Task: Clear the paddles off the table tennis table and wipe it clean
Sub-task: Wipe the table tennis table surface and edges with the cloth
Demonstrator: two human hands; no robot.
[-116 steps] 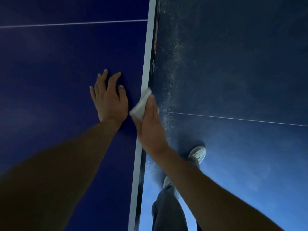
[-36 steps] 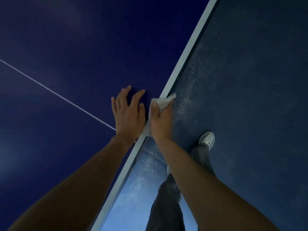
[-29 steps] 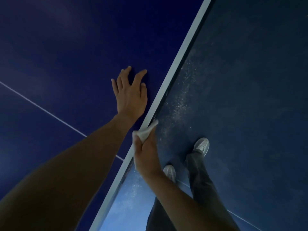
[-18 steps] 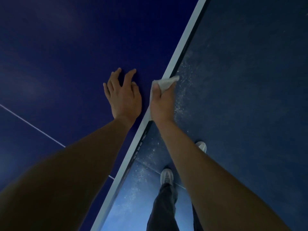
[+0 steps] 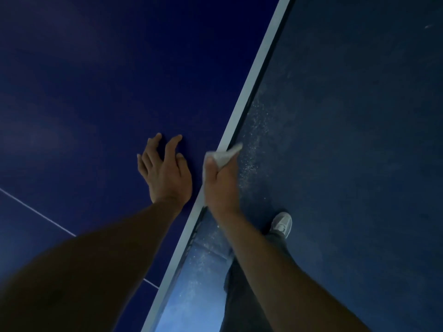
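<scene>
To wipe the table edge [image 5: 253, 75], the right hand [image 5: 219, 185] pinches a cloth [image 5: 225, 155] on it; the spread left hand [image 5: 167, 176] leans beside it for support.

A cloth [image 5: 225, 155] against the table edge [image 5: 249, 85]

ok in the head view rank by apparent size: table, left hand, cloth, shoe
1. table
2. left hand
3. cloth and shoe look about alike: the cloth is partly hidden in the right hand, the shoe is farther from the camera.
</scene>
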